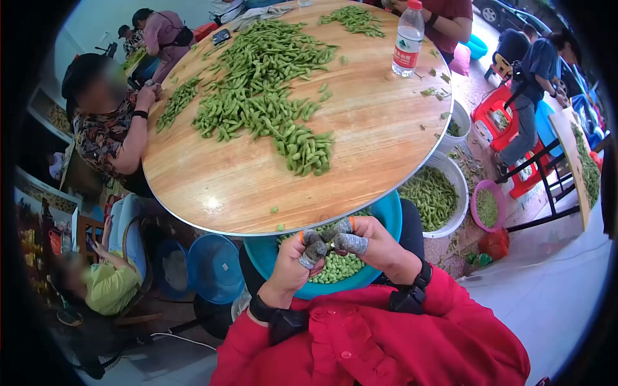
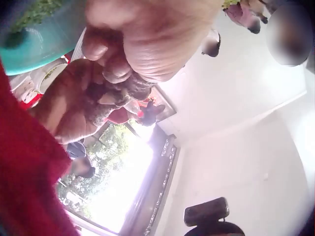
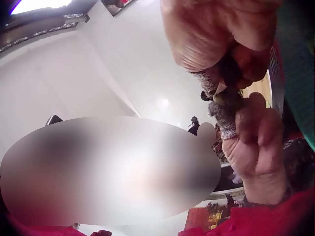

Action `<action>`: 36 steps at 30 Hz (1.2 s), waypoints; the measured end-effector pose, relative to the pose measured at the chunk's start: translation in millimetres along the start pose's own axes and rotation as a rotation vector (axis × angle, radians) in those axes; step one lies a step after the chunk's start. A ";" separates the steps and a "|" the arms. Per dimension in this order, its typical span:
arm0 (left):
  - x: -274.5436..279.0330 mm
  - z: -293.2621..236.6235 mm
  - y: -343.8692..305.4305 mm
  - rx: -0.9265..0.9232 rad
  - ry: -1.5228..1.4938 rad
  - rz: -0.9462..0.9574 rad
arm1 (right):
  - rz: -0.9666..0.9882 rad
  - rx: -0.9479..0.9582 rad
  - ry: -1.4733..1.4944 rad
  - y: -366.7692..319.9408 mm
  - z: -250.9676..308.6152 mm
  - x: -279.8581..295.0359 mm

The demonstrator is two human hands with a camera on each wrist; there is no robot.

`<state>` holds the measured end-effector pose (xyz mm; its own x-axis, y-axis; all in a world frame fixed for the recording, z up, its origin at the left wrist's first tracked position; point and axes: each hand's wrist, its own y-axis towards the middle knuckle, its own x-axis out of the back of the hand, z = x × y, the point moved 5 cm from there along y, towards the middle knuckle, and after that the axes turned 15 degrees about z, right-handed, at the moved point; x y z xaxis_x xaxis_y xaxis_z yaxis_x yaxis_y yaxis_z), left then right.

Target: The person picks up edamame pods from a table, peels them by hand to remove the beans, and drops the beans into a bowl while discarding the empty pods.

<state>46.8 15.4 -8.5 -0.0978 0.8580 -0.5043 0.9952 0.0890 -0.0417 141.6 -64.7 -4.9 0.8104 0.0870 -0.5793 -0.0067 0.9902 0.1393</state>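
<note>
My left hand (image 1: 290, 267) and right hand (image 1: 381, 248) meet over a teal basin (image 1: 261, 260) at the table's near edge. Grey knitted covers wrap the thumbs and some fingertips of both. Between the thumbs they pinch a small green edamame pod (image 1: 331, 245), mostly hidden by the fingers. Pale green shelled beans (image 1: 338, 269) fill the basin below. In the right wrist view, the right hand (image 3: 221, 32) is above the left hand (image 3: 256, 152), their covered thumb tips close together. Curled fingers of the left hand (image 2: 152, 39) show large in the left wrist view.
A heap of edamame pods (image 1: 257, 83) covers part of the round wooden table (image 1: 212, 186). A water bottle (image 1: 408, 42) stands at the far right. A white basket (image 1: 454, 222) of pods and a pink basin (image 1: 488, 206) sit right; a blue tub (image 1: 215, 267) sits left. Several people work around.
</note>
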 end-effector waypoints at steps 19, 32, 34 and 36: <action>5.9 -7.3 4.2 -0.156 0.203 -0.042 | -0.077 -0.036 0.111 -4.9 -1.4 -6.6; 7.3 -22.6 -5.3 0.064 0.512 -0.303 | -0.309 0.037 -0.817 0.7 24.0 -15.8; 7.5 -24.5 -5.7 -0.022 0.651 -0.363 | -0.360 0.045 -0.892 0.3 23.5 -15.1; 5.8 -26.4 -6.9 -0.047 0.787 -0.402 | -0.395 0.067 -0.957 0.3 23.6 -14.0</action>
<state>39.1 33.1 11.6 -0.4349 0.8554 0.2814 0.8846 0.4642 -0.0440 144.1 -68.2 22.2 0.8742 -0.3945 0.2831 0.3694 0.9187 0.1396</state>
